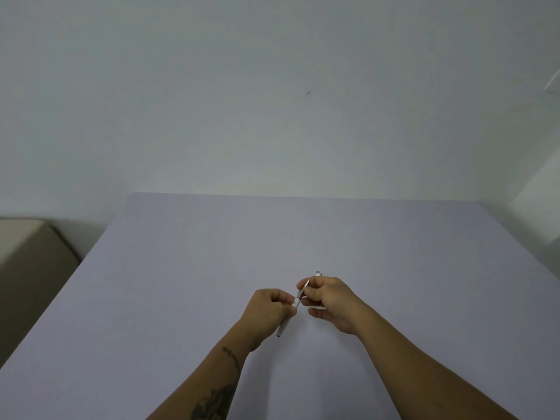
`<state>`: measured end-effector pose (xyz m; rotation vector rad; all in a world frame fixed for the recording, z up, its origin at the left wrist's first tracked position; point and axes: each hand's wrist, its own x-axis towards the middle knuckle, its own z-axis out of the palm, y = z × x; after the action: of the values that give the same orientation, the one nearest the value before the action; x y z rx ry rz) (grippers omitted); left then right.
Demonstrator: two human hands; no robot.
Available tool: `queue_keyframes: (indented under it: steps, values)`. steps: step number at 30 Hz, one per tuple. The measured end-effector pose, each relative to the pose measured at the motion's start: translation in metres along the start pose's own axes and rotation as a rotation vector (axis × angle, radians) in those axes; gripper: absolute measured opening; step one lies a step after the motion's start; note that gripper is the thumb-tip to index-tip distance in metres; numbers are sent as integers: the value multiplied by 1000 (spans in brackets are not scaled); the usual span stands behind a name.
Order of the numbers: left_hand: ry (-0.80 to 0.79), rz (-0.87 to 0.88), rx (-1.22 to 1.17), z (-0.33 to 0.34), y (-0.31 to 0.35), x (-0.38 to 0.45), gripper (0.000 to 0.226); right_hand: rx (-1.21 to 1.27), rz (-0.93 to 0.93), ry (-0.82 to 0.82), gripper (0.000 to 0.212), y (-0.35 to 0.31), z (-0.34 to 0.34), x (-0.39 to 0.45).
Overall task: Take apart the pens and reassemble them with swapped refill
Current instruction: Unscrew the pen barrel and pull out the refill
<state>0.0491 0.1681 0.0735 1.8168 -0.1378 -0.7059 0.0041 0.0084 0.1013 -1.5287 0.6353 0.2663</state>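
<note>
My left hand (268, 310) grips a white pen barrel (286, 324), whose dark lower end sticks out below the fist. My right hand (328, 295) pinches a thin refill (304, 288) that runs slanted into the barrel's open top. A second grey pen end (318, 273) pokes out above my right hand's fingers, held in the same hand. Both hands hover just above the lilac table (212, 268) near its middle. The rest of the second pen is hidden by my fingers.
A pale wall (272, 101) stands behind the table's far edge. A beige piece of furniture (27, 253) sits at the left beside the table. A white surface (536, 201) lies at the far right.
</note>
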Motion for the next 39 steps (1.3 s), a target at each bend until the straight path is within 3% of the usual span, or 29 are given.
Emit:
queue_keyframes:
  steps: [10,16,39]
  values:
    - [9,1,-11,0,4,1,12,20,5,16,15,2,-1,4]
    - [-6,8,-17,4,7,3,13,221,61,-62,19,7,-8,5]
    - [-17,35,15,-3,8,6,11,85,-9,26,18,1,-2,5]
